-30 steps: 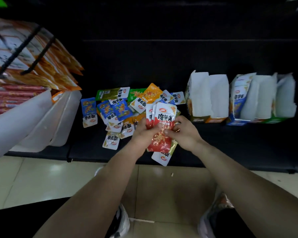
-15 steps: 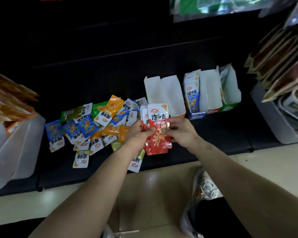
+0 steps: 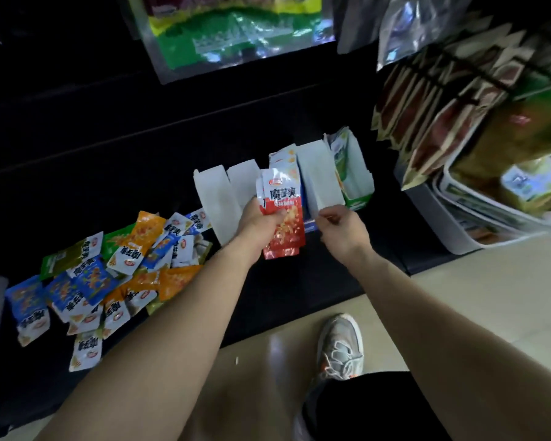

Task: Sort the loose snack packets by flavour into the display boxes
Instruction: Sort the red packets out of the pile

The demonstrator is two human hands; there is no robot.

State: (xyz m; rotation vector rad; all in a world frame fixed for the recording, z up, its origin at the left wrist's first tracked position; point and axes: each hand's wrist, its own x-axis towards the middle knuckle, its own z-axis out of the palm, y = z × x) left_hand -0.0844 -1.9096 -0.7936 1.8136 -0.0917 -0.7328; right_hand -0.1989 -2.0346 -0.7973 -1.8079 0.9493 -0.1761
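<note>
- Red packets (image 3: 282,214): a small stack, all of one flavour, standing upright with the printed faces toward the camera; the left hand (image 3: 260,218) is gripping them, thumb across the front and fingers behind, so the bundle is staying squared for a single drop; the tops are rising above the fist and the lower ends are hanging below it, so the grip is sitting about the middle of the stack.
- Right hand (image 3: 339,226): just right of the red packets and not touching them; fingertips are pinching together, perhaps on the lower edge of the white box flap (image 3: 318,183) behind the red packets; whether anything is actually held cannot be told.
- Display boxes (image 3: 229,192): standing in a row on the dark shelf (image 3: 299,281) directly behind the red packets, flaps up and mouths open, seemingly to receive packets; one behind the stack is already showing packets; a green-printed box (image 3: 350,176) is closing the row further right.
- Loose pile (image 3: 109,275): blue, orange and green packets lying mixed, well to the left of the red packets; plenty is waiting to be sorted, so the task is looking far from done.
- Hanging bags (image 3: 452,122): up and to the right of the red packets; not part of the sorting.
</note>
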